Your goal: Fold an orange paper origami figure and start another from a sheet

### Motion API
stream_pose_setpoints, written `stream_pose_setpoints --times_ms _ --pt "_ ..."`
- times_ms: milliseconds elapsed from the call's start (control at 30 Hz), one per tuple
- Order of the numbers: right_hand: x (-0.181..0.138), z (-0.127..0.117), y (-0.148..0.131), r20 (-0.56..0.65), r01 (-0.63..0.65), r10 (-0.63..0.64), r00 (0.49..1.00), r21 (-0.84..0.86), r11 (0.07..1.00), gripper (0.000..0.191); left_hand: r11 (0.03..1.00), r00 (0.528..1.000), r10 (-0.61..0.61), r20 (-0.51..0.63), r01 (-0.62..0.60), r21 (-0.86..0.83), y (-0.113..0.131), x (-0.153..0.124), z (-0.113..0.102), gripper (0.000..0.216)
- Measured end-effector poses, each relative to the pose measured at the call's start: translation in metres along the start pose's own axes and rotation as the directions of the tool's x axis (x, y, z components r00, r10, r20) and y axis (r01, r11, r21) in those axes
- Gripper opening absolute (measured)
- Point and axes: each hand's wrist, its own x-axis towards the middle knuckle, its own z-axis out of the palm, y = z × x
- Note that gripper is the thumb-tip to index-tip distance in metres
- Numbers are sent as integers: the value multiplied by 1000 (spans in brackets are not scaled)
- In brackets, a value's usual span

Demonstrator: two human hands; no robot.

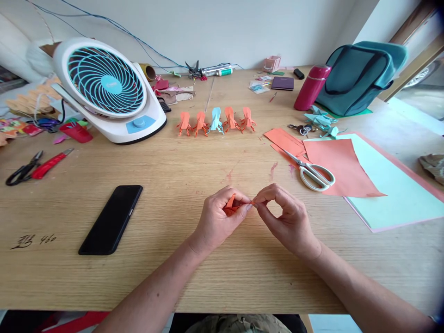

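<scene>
Between my hands is a small folded piece of orange paper (230, 203), partly hidden by the fingers. My left hand (217, 217) is closed around it, thumb and forefinger pinching near its right end. My right hand (287, 217) pinches the thin tip of the same paper with thumb and forefinger, right against the left fingertips. Beyond them stands a row of folded paper insects; several are orange, such as this orange paper insect (231, 119), and the middle one is a light blue paper insect (216, 121).
White-handled scissors (314, 175) lie on orange paper sheets (333, 162) at right, over a pale green sheet (398, 189). A black phone (111, 219) lies left, with pliers (24, 169) and a red cutter (50, 165) beyond. A fan (111, 88), pink bottle (312, 88) and teal bag (357, 78) stand behind.
</scene>
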Motion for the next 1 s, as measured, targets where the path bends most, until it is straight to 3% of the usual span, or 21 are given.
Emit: stream_pose_setpoints --times_ms 500,700,833,1000 --pt "1 -1 1 13 18 -18 1000 -1 1000 19 990 997 75 -16 -73 120 -2 0 -1 15" --pt "1 -2 -1 98 -85 79 992 55 995 11 997 998 -66 18 65 49 -2 0 0 9" --pt "2 -1 2 58 -148 145 988 54 988 9 982 980 -177 97 182 -52 -3 0 1 4" --pt "2 -2 3 60 -163 158 986 77 984 11 980 980 -189 68 192 -45 -5 1 0 6"
